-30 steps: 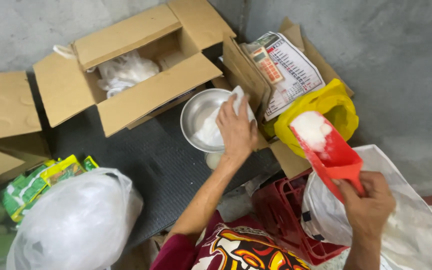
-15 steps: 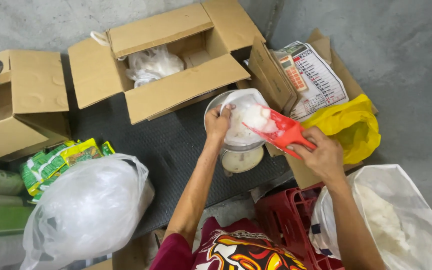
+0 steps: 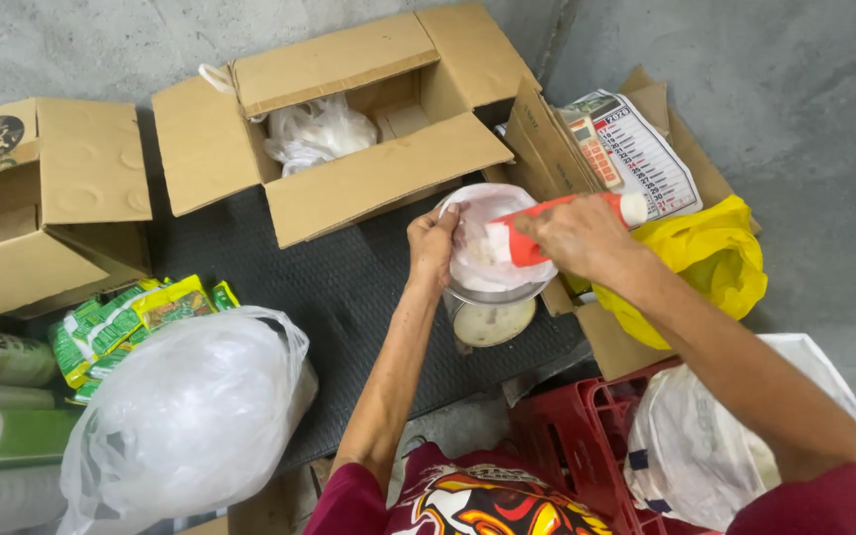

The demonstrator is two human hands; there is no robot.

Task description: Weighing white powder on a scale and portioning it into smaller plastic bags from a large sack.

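Note:
My right hand grips a red plastic scoop tipped down into a thin clear bag. The bag lines a metal bowl that sits on a small round scale. White grains lie inside the bag. My left hand pinches the bag's left edge and holds it apart. Both arms reach forward from a red printed shirt.
An open cardboard box with plastic bags stands behind the scale, another box at left. A big knotted clear bag and green packets lie front left. A yellow bag, red crate and white sack lie right.
My right hand has carried the scoop of white grains from over the white sack to the bag on the scale and tipped it in. My left hand has kept hold of the bag's rim.

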